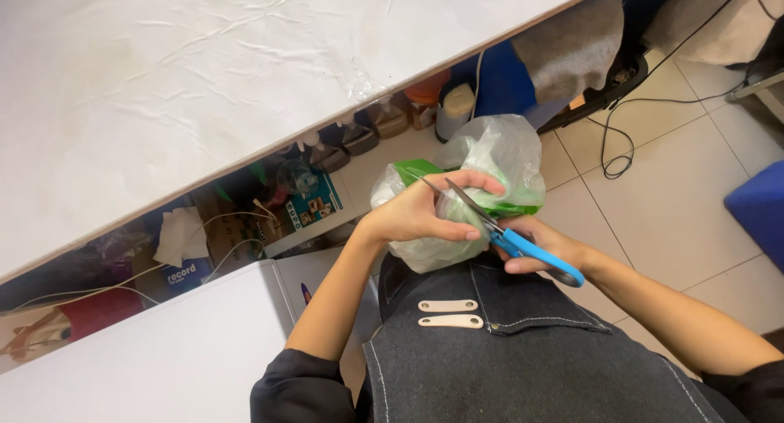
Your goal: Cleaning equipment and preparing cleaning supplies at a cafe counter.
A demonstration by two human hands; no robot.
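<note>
Tiled floor (678,194) below; left hand (416,215) grips plastic bag (498,153), green pack (416,171) inside.

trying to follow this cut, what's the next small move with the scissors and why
Probably close the scissors to snip. The blades stand open against the top of the plastic bag, the left hand pinches the bag taut beside them, and the right hand has its fingers in the blue handles, so all looks set for the cut.

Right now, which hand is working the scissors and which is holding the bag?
The right hand works the blue-handled scissors, blades open at the bag. The left hand only holds the bag's clear plastic.
</note>
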